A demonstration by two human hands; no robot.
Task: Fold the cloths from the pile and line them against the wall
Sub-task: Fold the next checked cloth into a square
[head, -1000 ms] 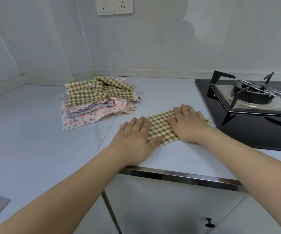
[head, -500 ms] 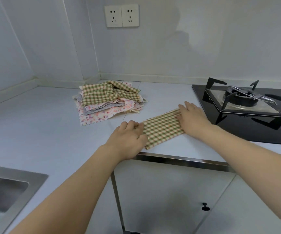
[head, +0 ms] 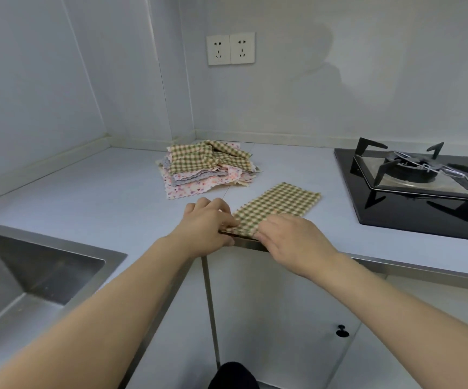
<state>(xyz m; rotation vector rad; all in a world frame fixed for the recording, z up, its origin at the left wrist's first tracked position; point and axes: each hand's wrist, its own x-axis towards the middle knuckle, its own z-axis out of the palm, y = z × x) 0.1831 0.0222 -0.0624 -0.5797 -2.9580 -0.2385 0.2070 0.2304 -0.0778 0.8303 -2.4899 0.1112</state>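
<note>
step: second fold of the checked cloth (head: 279,204), between pile (head: 207,167) and stove (head: 421,178)
hands: left hand (head: 209,226) and right hand (head: 289,234) look to be pinching its near edge; fingertips partly hidden
next: probably flip that edge away from the stove-side counter lip, corners matched

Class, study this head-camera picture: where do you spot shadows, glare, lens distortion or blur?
Head view: a soft shadow of the person falls on the back wall; the wide lens bows the wall seams and counter edge; pale reflections sheen the black stove and the steel sink; the checked cloth stays sharp, though both hands gripping it look slightly soft.
</note>
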